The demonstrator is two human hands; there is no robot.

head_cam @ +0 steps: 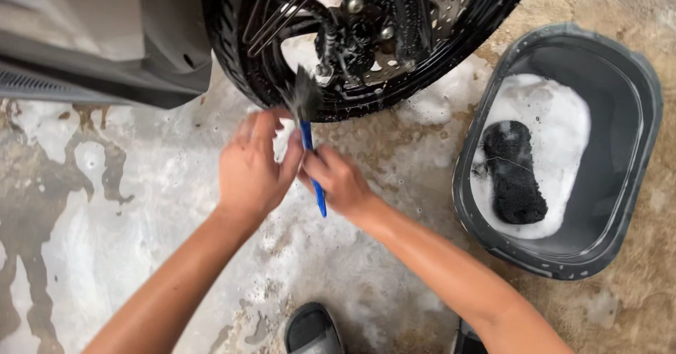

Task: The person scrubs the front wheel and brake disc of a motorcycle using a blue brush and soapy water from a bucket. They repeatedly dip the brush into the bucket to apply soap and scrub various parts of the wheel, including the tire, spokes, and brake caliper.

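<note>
My right hand point(338, 179) grips a brush by its blue handle point(315, 178), with the dark bristles point(304, 97) pointing up against the rim of a black motorcycle wheel point(366, 51). My left hand point(255, 165) is beside it, fingers touching the handle just below the bristles. The wheel is wet and soapy, with a brake disc point(440, 2) showing at its hub.
A dark grey oval basin point(637, 114) on the right holds white foam and a black sponge point(512, 172). The concrete floor point(141, 185) is wet with suds. Grey scooter bodywork point(91, 44) fills the upper left. A black sandal point(313, 329) shows at the bottom edge.
</note>
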